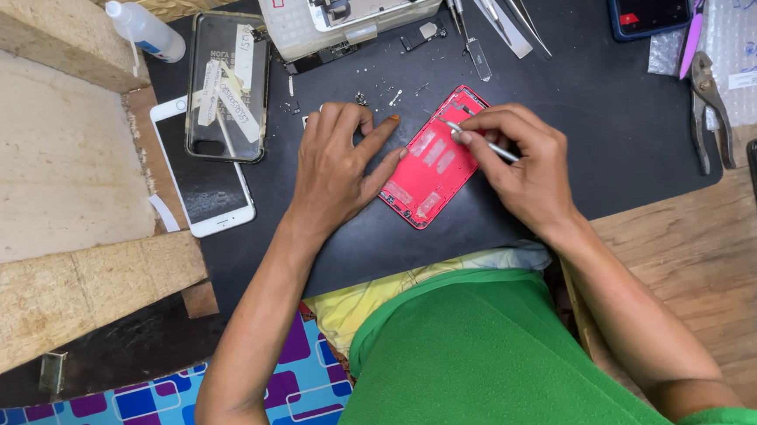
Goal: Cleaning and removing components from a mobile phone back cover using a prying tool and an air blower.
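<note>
Work in hand: a thin metal tool is being worked inside the open red phone housing (436, 158), a flat rectangular shell that lies tilted on the black work mat (601, 120), near the mat's middle.
Good practice: the shell should be kept pinned flat so it cannot pivot; the tip should be moved in short, light strokes and kept low, since a slip could probably scratch the pale strips inside the shell.
Left hand (337, 158): laid flat at 9 o'clock of the shell, fingers spread, with the thumb and forefinger tips pressed against the shell's left edge; nothing is gripped.
Right hand (523, 164): at 3 o'clock of the shell, fingers curled and pressed together, pinching the slim silver tool (490, 147) pen-fashion; its tip is set on the shell's upper half.
Loose parts: tiny screws and metal bits (380, 94) are scattered at 11 o'clock of the shell, near the left fingertips.
Further off: a white smartphone (200, 166) with a clear phone case (225, 86) resting on it is seen at 9 o'clock; grey pliers (708, 109) at 3 o'clock; steel tweezers (502, 12) at 1 o'clock.
</note>
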